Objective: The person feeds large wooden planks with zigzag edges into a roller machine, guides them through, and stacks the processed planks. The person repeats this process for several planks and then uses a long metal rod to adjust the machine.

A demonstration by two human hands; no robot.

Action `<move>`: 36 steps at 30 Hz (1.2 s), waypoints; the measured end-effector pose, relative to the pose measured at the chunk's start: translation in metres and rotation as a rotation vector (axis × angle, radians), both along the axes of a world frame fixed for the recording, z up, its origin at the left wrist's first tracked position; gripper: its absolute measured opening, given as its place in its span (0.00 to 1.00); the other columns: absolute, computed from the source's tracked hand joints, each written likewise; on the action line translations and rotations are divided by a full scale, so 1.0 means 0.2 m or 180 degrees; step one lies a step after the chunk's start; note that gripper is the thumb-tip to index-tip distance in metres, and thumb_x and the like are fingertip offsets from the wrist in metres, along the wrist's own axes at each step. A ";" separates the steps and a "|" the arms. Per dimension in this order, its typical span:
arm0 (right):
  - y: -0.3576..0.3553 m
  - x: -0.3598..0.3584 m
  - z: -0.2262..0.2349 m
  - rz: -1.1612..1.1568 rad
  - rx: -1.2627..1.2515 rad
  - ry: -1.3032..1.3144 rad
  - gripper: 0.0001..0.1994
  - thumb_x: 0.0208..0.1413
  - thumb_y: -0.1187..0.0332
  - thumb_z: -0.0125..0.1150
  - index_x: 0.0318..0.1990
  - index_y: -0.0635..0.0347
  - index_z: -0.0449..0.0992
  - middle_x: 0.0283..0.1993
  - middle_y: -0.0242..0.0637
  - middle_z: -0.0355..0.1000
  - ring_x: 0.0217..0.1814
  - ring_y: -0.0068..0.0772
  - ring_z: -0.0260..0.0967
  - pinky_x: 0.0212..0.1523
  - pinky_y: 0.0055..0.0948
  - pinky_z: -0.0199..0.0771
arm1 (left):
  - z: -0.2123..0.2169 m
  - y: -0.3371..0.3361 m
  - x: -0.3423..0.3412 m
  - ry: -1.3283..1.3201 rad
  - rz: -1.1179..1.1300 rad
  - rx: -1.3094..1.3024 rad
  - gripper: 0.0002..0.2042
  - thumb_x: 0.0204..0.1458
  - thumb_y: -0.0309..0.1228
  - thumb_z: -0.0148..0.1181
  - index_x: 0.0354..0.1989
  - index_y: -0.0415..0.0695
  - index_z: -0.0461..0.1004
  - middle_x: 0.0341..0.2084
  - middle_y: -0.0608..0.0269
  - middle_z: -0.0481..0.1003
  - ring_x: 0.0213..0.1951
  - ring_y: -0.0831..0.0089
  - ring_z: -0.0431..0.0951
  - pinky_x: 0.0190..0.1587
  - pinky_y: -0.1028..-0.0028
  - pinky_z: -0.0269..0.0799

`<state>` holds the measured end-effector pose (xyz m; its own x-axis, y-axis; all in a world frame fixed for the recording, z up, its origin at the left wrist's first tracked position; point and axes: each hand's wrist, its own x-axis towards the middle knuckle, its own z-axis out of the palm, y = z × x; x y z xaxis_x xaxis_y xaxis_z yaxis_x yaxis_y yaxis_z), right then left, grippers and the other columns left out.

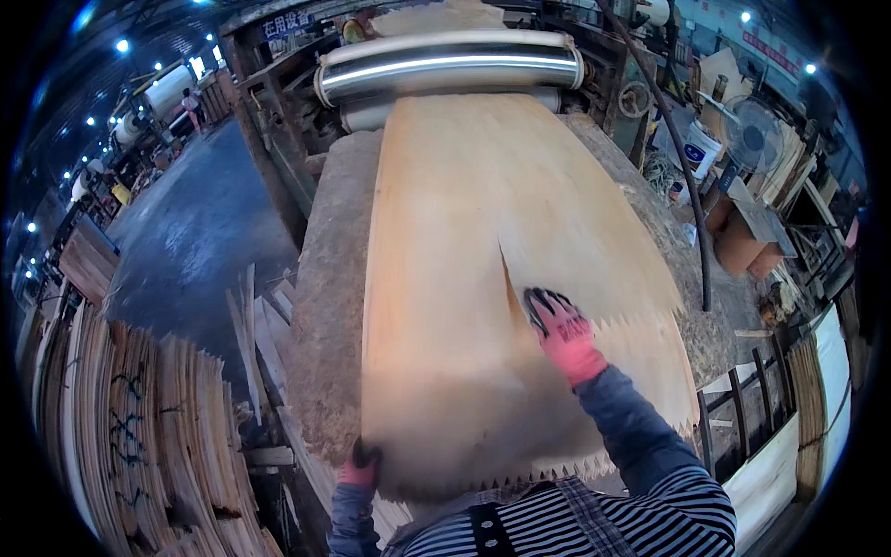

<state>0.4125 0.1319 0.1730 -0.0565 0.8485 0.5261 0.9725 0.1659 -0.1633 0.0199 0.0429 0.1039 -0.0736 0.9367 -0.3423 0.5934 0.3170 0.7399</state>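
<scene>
A large pale wood veneer sheet [455,204] lies on the worktable in front of me, its far end against the metal rollers. A long split [508,283] runs through its middle, and its near edge is jagged. My right hand [560,325], in a pink glove with black fingertips, rests on the veneer just right of the split with its fingers stretched out. At the sheet's near left corner, my left hand [359,464], gloved alike, is closed around the edge. Its fingertips are partly hidden by the dark glove. A second jagged veneer edge [640,325] shows at the right.
Shiny rollers [455,70] span the table's far end, with a person [355,28] behind them. Stacked veneer [148,436] stands at left. A dark slanted pole [682,158], a white bucket [701,148] and a fan [754,137] are at right.
</scene>
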 end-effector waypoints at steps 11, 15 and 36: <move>0.50 0.05 -0.05 -0.0315 -0.0207 -0.0292 0.30 0.46 0.58 0.50 0.57 0.52 0.51 0.58 0.44 0.50 0.60 0.44 0.46 0.59 0.40 0.41 | -0.13 0.01 -0.08 0.0893 0.0043 -0.0399 0.22 0.43 0.26 0.52 0.50 0.39 0.60 0.44 0.53 0.67 0.47 0.69 0.67 0.49 0.73 0.61; -0.22 -0.19 -0.02 0.1160 -0.1199 -0.0030 0.34 0.43 0.52 0.53 0.57 0.56 0.51 0.58 0.49 0.48 0.61 0.51 0.42 0.59 0.43 0.39 | 0.03 -0.03 -0.17 -0.3163 -0.0008 -0.0103 0.20 0.46 0.25 0.50 0.51 0.37 0.60 0.45 0.56 0.66 0.46 0.68 0.67 0.49 0.72 0.61; -1.50 -0.54 0.51 -0.0049 -0.0521 -0.0213 0.20 0.38 0.67 0.56 0.42 0.65 0.68 0.46 0.48 0.64 0.49 0.50 0.60 0.50 0.40 0.58 | -0.18 -0.14 -0.39 0.0089 -0.0943 0.1424 0.21 0.44 0.37 0.52 0.47 0.41 0.63 0.40 0.49 0.67 0.40 0.58 0.69 0.42 0.64 0.65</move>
<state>0.3049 -0.1683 0.2743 -0.0729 0.9236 0.3763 0.9844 0.1273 -0.1218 -0.0586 0.0150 0.0688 0.2125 0.9727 0.0935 0.6310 -0.2097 0.7469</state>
